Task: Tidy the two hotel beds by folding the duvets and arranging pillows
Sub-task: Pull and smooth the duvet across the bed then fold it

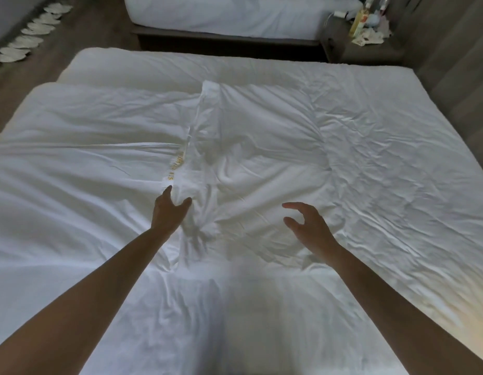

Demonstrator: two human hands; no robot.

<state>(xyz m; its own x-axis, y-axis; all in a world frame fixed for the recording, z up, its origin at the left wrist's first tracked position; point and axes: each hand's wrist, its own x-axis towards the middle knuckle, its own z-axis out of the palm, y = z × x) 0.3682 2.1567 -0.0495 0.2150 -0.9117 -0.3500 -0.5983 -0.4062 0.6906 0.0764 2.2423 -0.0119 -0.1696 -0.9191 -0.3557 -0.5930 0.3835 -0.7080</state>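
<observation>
Entries as I read them from the head view:

1. Duvet [262,136]: white and creased, spread across most of the near bed [154,63], gathered into a ridge down the middle. I see yellow lettering [175,165] along that ridge, too small to read.
2. Left hand [170,209]: fingers and thumb forked wide on either side of the ridge's near end and touching the cloth. I cannot tell if it has any grip.
3. Right hand [308,223]: above the duvet to the right of the ridge, fingers loosely hooked, holding nothing.
4. Second bed [221,14]: white, beyond the near one.
5. Nightstand [370,50]: between the 2 beds at the wall, carrying bottles [359,20] and crumpled paper.
6. Pale flat objects [32,31]: in a row on the floor, far left. I cannot identify them.
</observation>
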